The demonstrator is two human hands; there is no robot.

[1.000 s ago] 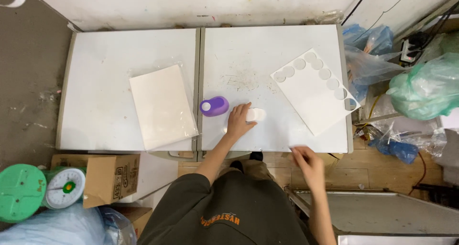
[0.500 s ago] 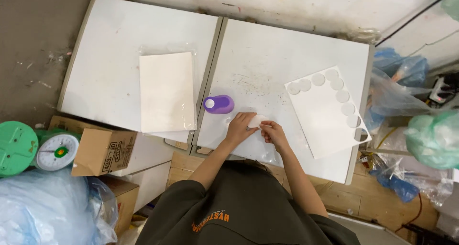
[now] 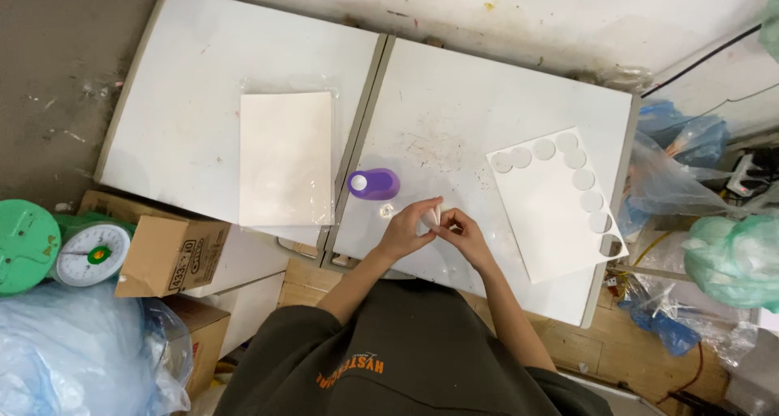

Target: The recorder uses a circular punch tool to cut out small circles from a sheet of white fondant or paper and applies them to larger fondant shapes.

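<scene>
White disc (image 3: 436,215), small, thin, pinched between fingertips of left hand (image 3: 406,229) and right hand (image 3: 464,231), held just above near edge of right-hand white table (image 3: 454,99); fingers of both hands closed narrow on it. Progress judged: white sheet (image 3: 560,201) at right punched with nine round holes along two edges, rest uncut. Purple punch (image 3: 374,184) set down beside hands, untouched. Bagged white sheets (image 3: 286,156) on left table unopened. Green scale (image 3: 89,254) on floor at left
</scene>
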